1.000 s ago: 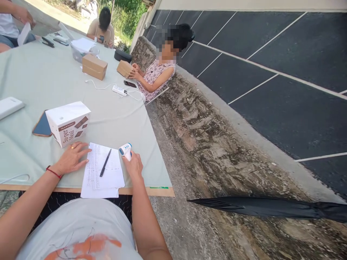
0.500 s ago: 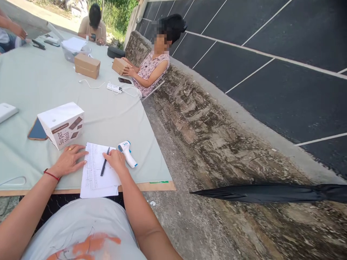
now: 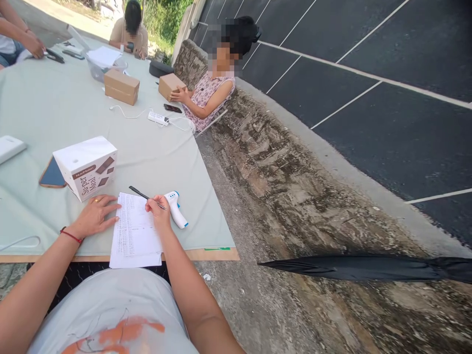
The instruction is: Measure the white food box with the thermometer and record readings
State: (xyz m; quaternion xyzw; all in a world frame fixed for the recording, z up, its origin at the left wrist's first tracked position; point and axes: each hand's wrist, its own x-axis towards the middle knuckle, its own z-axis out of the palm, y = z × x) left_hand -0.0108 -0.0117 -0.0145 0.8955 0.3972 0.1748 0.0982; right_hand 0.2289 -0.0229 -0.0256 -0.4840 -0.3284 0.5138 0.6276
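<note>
Between the fingers of my right hand [image 3: 158, 211] is a black pen [image 3: 137, 191], its long end pointing up and left over the printed sheets of paper [image 3: 138, 236]. The sheets lie stacked at the table's near edge. My left hand [image 3: 96, 216] rests flat with fingers spread, its fingertips at the left edge of the paper. Just behind that hand stands a white box [image 3: 88, 164] with brown print. A white and blue infrared thermometer [image 3: 177, 210] lies right beside my right hand.
A blue phone [image 3: 52, 173] lies partly behind the white box. Farther off are a cardboard box [image 3: 121, 86], a power strip [image 3: 158, 118] and a clear plastic tub [image 3: 96, 71]. A person at the right side holds another cardboard box [image 3: 171, 87]. A black folded umbrella [image 3: 350, 267] juts in from the right.
The pen has swung from lying along the paper to slanting up-left in my right hand. My left hand stays put. At the far left, a person's hand has reached the dark object on the table.
</note>
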